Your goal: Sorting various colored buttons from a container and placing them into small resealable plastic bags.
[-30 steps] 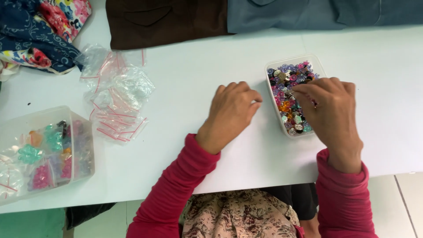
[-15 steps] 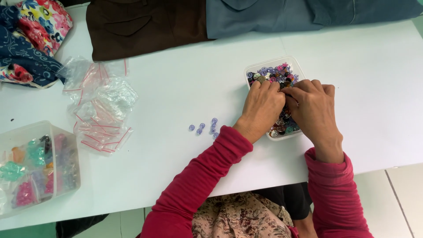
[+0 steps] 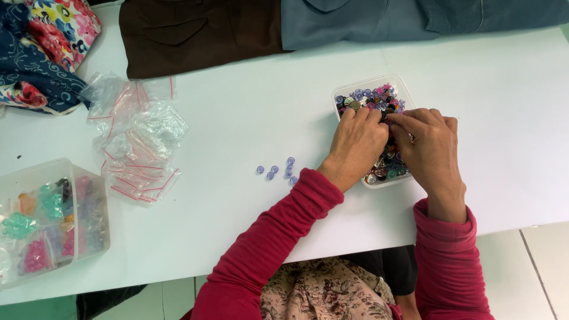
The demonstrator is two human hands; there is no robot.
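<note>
A small clear tray (image 3: 362,85) full of mixed coloured buttons stands on the white table (image 3: 249,130). Both hands are over it. My left hand (image 3: 355,145) rests palm down with its fingertips in the buttons. My right hand (image 3: 430,145) lies beside it, fingertips pinched among the buttons; what it pinches is hidden. Several small lilac buttons (image 3: 276,169) lie loose on the table just left of my left wrist.
A heap of small clear zip bags with red seals (image 3: 139,142) lies to the left. A clear compartment box of coloured beads (image 3: 47,222) sits at the front left edge. Brown (image 3: 195,32), blue-grey (image 3: 379,21) and floral (image 3: 41,47) fabrics lie along the far side.
My left hand has moved right from the bare table into the tray beside my right hand. The loose lilac buttons it covered now show.
</note>
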